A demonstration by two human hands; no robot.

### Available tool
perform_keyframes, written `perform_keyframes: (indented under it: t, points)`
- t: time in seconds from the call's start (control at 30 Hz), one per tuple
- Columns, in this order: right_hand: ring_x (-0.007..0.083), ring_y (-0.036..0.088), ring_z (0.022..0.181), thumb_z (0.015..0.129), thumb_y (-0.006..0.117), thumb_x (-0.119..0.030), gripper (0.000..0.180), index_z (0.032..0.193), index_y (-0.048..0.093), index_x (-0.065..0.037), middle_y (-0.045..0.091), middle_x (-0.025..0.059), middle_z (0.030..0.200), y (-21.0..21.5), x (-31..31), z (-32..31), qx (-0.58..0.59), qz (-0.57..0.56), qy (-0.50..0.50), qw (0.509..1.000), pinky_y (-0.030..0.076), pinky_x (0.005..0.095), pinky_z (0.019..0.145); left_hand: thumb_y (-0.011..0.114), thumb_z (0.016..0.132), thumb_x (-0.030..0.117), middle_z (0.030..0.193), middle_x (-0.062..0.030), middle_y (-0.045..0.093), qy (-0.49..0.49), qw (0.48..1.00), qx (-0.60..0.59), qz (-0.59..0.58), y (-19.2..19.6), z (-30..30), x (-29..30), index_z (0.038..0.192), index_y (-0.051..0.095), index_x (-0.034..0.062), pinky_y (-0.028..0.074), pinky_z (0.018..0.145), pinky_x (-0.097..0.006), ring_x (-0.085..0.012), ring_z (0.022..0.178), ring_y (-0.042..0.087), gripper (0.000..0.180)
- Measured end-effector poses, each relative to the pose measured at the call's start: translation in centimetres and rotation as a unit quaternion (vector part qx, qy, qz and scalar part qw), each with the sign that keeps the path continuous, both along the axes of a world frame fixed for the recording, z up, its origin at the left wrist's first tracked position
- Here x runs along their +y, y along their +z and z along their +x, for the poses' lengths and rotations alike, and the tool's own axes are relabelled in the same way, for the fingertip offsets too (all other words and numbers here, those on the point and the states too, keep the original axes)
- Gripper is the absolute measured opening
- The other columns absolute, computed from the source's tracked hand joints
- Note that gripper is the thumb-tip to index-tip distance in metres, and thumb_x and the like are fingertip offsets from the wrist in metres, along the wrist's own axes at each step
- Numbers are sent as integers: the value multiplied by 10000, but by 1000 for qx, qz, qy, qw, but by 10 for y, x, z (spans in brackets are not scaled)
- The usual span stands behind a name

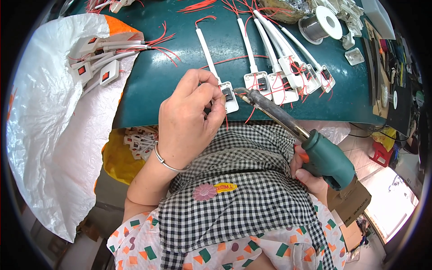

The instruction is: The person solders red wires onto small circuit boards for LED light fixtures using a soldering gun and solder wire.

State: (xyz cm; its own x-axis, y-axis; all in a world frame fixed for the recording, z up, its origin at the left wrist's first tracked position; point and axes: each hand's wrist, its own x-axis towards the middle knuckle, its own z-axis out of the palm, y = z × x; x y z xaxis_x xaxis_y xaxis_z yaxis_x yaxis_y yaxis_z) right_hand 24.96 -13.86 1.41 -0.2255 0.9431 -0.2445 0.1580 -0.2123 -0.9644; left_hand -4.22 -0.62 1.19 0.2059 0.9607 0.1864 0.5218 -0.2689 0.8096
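My left hand (193, 101) is closed in a pinch on a thin red wire, at the left side of a small white switch housing (231, 106). This housing lies open near the table's front edge, with a black switch (227, 93) inside and a long white tube (206, 53) running away from it. My right hand (310, 176) grips a green-handled soldering gun (330, 159). Its dark metal barrel points left, and the tip sits just right of the open housing. Whether the tip touches anything is hard to tell. The right fingers are partly hidden behind the handle.
Several similar open housings (283, 93) with tubes and red wires lie to the right. A solder spool (320, 25) stands at the back right beside a brownish lump (283, 10). At left, a white sack (49, 85) holds switch units with red rockers. A yellow bag (119, 164) hangs below the table.
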Motion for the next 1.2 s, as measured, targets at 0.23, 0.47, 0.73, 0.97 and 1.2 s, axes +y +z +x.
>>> perform_keyframes:
  t: [0.23,0.47,0.73,0.97,1.2]
  points:
    - [169,531,598,741,746,-100,654,1331,498,33,539,73,754,1,0,-1,6,6,17,1000,440,276,542,689,755,-19,966,-61,626,3,1000,2,0,2,1,0,801,602,25,505,513,-291,-162,593,650,108]
    - [166,538,609,749,734,-79,642,1334,495,30,537,73,771,-4,-1,4,13,3,10,1000,443,276,546,657,784,-83,971,-81,609,-11,1000,3,8,2,1,1,802,617,-30,467,495,-201,-75,625,580,69]
    - [167,542,623,758,749,-96,634,1331,502,19,513,60,756,-3,-2,3,-2,-4,16,1000,452,277,544,661,777,-93,970,-80,606,-6,1000,-10,4,2,2,-1,802,620,-31,466,490,-194,-66,623,579,78]
    - [179,552,611,742,745,-123,616,1293,516,31,512,70,753,10,4,-13,85,-63,-75,992,449,278,526,689,758,-41,943,-70,618,1,1000,-10,-1,3,1,1,807,619,9,540,496,-266,-153,602,648,100]
    - [191,539,549,734,748,-121,599,1253,514,66,510,79,719,9,9,-13,126,-33,-99,987,427,275,481,692,779,-48,930,-71,632,-6,1000,-14,5,9,-3,4,824,627,4,530,498,-257,-142,620,649,95]
